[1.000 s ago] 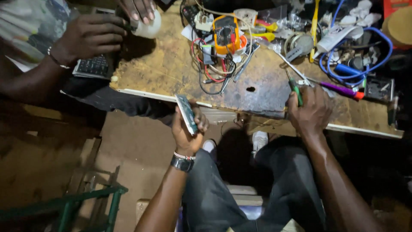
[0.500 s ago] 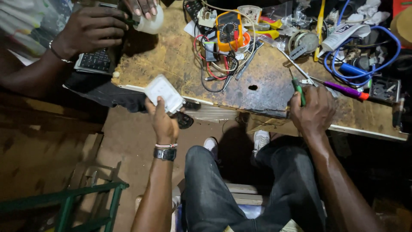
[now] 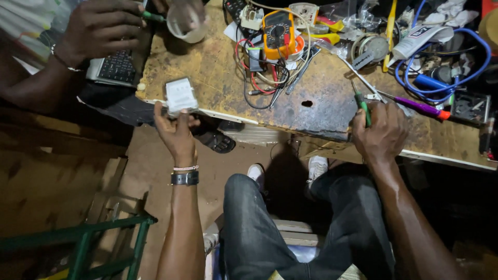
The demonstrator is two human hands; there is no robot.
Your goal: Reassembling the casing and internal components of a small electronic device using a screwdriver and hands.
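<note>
My left hand (image 3: 176,132) holds a small white rectangular device (image 3: 180,96) up at the front left edge of the worn wooden workbench (image 3: 218,78). A dark watch and a thin bracelet sit on that wrist. My right hand (image 3: 381,135) rests at the bench's front edge, closed on a green-handled screwdriver (image 3: 362,103) that points away from me. I sit with my legs under the bench.
Another person's hand (image 3: 98,28) at the upper left rests by a dark keypad device (image 3: 116,67) and a roll of clear tape (image 3: 187,21). An orange multimeter (image 3: 279,33) with tangled leads, a purple screwdriver (image 3: 417,108), blue cable (image 3: 456,78) and assorted parts crowd the bench. A green metal frame (image 3: 83,238) stands lower left.
My left hand has carried the white device up and leftward from below the bench to its front left edge, turning its face toward me. My right hand has stayed on the screwdriver.
</note>
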